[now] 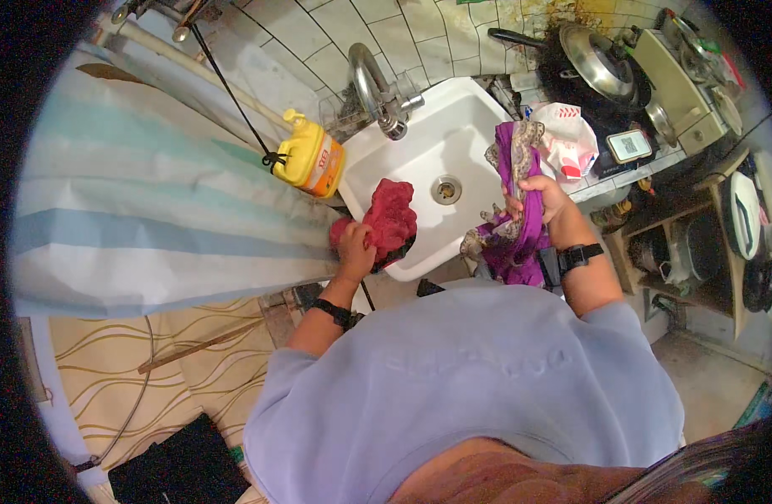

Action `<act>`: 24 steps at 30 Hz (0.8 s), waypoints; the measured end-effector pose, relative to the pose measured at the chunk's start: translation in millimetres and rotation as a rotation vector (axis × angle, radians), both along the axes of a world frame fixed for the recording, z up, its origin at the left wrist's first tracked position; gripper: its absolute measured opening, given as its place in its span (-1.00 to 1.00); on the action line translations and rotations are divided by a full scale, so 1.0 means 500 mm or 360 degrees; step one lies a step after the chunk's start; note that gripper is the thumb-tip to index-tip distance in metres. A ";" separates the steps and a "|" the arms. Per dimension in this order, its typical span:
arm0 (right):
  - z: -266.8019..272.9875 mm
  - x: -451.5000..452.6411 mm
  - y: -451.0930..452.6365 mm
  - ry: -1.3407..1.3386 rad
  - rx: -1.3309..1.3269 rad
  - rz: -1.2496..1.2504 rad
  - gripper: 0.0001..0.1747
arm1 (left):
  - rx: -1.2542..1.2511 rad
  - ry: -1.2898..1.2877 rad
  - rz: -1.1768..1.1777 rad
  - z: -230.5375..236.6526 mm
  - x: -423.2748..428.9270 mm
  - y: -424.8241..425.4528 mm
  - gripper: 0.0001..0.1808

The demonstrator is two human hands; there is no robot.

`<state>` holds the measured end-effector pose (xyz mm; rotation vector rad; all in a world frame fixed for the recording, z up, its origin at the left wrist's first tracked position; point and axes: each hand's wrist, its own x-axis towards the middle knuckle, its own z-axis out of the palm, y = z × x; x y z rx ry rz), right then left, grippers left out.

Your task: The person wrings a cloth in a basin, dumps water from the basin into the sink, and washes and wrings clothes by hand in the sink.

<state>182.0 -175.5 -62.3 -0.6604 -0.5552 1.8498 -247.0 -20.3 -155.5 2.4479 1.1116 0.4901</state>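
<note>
My left hand point(357, 247) grips a crumpled red cloth point(392, 217) over the near left rim of a white sink point(417, 176). Over the sink's right side, my right hand point(537, 200) holds a bunched purple cloth point(518, 246) with patterned trim. The purple cloth hangs down in front of my shirt, and its lower end is hidden there. Between the two hands the drain point(447, 189) shows in the basin floor. A chrome faucet point(376, 91) arches over the back left of the sink.
A yellow jug point(310, 157) hangs by a black cord left of the sink. To the right are a white and red bag point(565, 138), a phone point(629, 146) and a lidded wok point(597, 66). A striped curtain point(159, 208) spreads on the left; a wooden shelf point(682, 239) stands right.
</note>
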 end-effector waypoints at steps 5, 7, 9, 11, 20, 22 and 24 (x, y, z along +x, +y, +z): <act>-0.006 -0.007 0.012 -0.0036 -0.0164 0.0017 -0.66 | -0.0339 0.0987 0.0098 0.174 0.100 -0.060 -0.23; 0.000 -0.017 0.020 -0.0246 -0.0122 0.0080 -0.69 | -0.0332 0.1281 0.0081 0.205 0.112 -0.061 -0.18; 0.004 -0.022 0.031 -0.0233 -0.0074 0.0091 -0.70 | -0.0263 0.1253 0.0149 0.241 0.130 -0.064 -0.20; 0.000 -0.024 0.040 -0.0146 -0.0190 0.0183 -0.67 | -0.0194 0.1226 0.0215 0.240 0.145 -0.050 -0.21; 0.029 -0.124 0.104 0.0387 -0.0125 0.0543 -0.53 | -0.2245 -0.1151 -0.0813 0.239 0.404 0.004 -0.23; 0.010 -0.133 0.120 0.0510 -0.0018 0.0629 -0.51 | -0.2530 -0.1500 -0.0726 0.206 0.459 0.031 -0.16; 0.004 -0.135 0.125 0.0596 0.0057 0.0663 -0.49 | -0.2463 -0.1613 -0.0698 0.209 0.495 0.027 -0.14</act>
